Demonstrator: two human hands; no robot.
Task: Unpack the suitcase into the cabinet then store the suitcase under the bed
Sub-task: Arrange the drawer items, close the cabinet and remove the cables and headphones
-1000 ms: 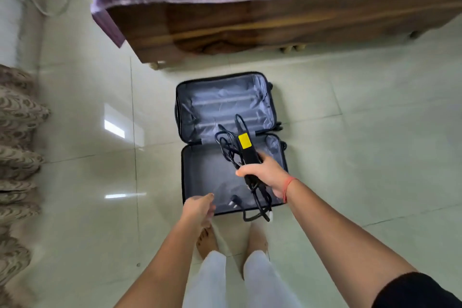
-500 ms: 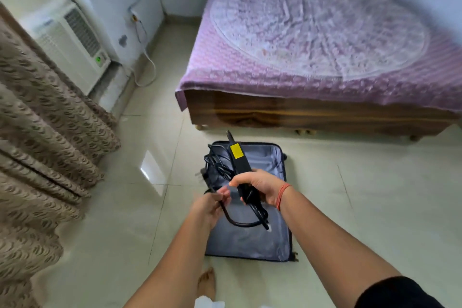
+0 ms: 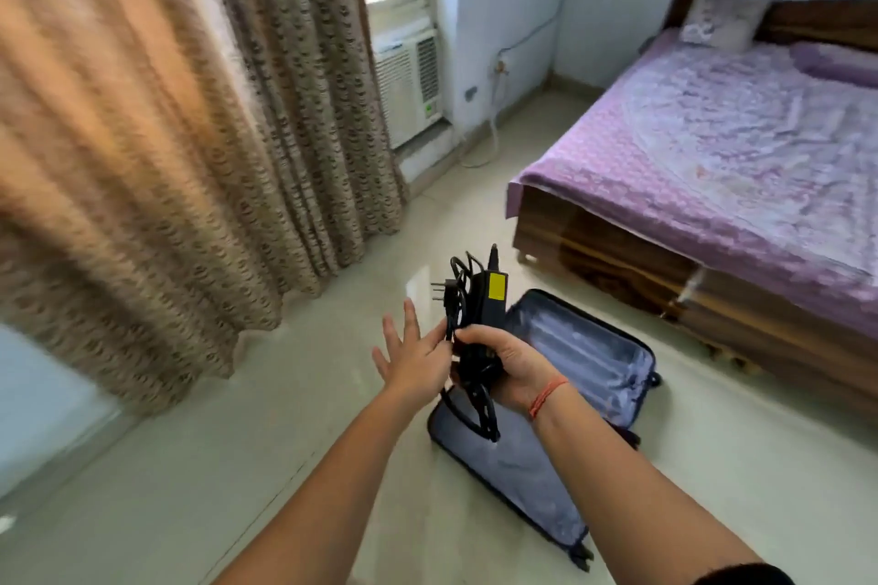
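Observation:
My right hand (image 3: 515,368) grips a black power adapter (image 3: 491,299) with a yellow label, upright, its coiled black cable and plug bunched beside it and hanging below my fist. My left hand (image 3: 414,359) is beside it with fingers spread straight, its thumb side touching the cable bundle. Below and behind my hands the dark suitcase (image 3: 586,359) lies wide open on the floor, and the grey lining I can see in both halves is bare. The wooden bed (image 3: 613,252) with a purple cover stands to the right. No cabinet is in view.
Long patterned curtains (image 3: 190,166) hang at the left, reaching the floor. A white window air conditioner (image 3: 409,83) sits at the back wall, with a white cord trailing onto the floor. Glossy pale tiles (image 3: 266,466) stretch left of the suitcase.
The view has swung up and left, from looking down at the suitcase to facing the curtains. The adapter has risen clear of the suitcase. My left hand came up to the cable and spread its fingers.

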